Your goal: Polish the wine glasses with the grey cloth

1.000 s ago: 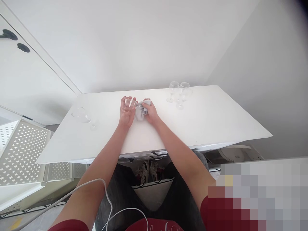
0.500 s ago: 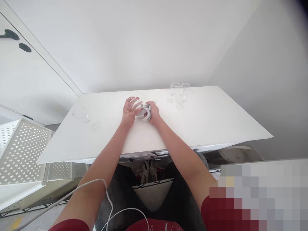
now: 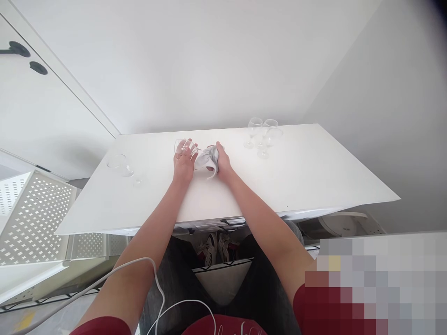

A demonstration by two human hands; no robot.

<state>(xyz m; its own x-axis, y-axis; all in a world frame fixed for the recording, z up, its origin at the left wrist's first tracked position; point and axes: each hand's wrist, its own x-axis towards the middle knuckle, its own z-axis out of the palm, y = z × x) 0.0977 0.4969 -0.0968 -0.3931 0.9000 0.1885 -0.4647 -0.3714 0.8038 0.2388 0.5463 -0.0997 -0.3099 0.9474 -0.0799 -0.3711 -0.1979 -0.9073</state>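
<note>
My left hand [image 3: 183, 163] grips the bowl of a clear wine glass [image 3: 183, 146], held on its side over the middle of the white table [image 3: 307, 177]. My right hand [image 3: 220, 160] is closed on a grey cloth [image 3: 207, 158] bunched around the glass's stem end. Both hands meet just above the tabletop.
Three clear wine glasses [image 3: 262, 135] stand upright at the table's back right. Another wine glass [image 3: 120, 166] lies on its side at the left. A perforated white metal rack [image 3: 31, 218] stands left of the table. A white cable [image 3: 153, 284] hangs by my lap.
The glass has turned in my left hand, its rim now pointing up and left. My right hand has shifted the cloth along the stem end.
</note>
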